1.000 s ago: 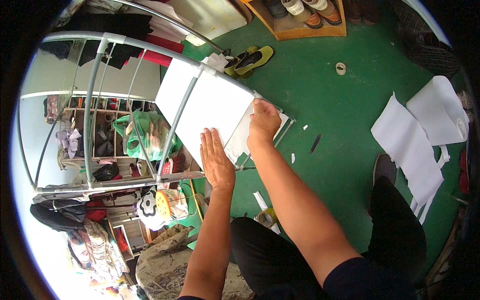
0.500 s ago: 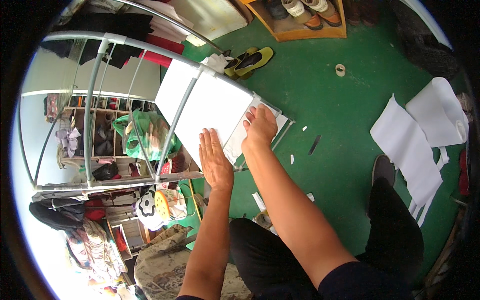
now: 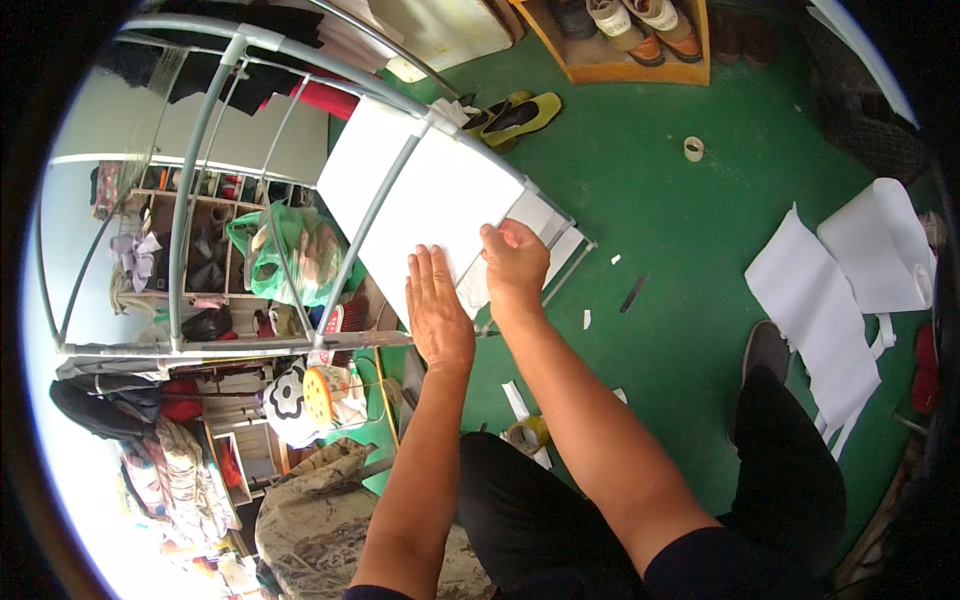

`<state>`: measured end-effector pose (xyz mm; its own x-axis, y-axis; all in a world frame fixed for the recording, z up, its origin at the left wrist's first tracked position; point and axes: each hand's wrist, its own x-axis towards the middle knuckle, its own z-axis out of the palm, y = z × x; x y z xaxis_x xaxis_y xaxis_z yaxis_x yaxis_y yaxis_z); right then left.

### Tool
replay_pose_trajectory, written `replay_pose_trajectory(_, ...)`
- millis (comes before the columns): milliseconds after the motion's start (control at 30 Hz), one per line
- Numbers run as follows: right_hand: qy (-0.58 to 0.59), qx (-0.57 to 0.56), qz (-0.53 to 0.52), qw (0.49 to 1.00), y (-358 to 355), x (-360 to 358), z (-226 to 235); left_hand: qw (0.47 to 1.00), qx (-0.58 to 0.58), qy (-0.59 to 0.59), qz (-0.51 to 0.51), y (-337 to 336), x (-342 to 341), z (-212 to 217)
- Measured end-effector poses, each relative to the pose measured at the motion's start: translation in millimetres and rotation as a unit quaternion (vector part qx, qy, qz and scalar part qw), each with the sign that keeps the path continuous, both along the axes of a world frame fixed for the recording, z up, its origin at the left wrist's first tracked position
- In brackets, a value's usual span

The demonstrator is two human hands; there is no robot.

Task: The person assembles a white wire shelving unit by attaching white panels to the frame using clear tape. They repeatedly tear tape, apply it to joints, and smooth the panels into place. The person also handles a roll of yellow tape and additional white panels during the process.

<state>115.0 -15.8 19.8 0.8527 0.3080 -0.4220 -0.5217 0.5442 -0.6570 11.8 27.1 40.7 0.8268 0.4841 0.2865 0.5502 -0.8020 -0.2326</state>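
- Brace with the left grip (image 3: 440, 312), open and flat against the white sheet (image 3: 455, 190), spread beneath and beyond it.
- Cannot tell of anything pinched in the right grip (image 3: 514, 268), curled at the sheet's right edge.
- Best to press evenly along that edge, away from the left grip.
- Avoid shoving toward the grey tube (image 3: 377, 220), beyond the left grip.

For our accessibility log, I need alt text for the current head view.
A person's open left hand lies against a white sheet on a grey tubular frame; the right hand is curled at the sheet's edge. White material lies on the green floor at right.
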Motion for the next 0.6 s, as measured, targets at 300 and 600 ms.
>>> replay_pose_trajectory(300, -0.015, 0.083, 0.092, 0.992, -15.2, 32.3, -8.0, 1.0, -0.003, 0.011, 0.009, 1.0, -2.9, 0.2)
replay_pose_trajectory(600, 0.119, 0.162, 0.021, 0.979, -13.5, 46.7, -6.9, 1.0, -0.012, 0.002, 0.01, 1.1, -4.2, 1.8)
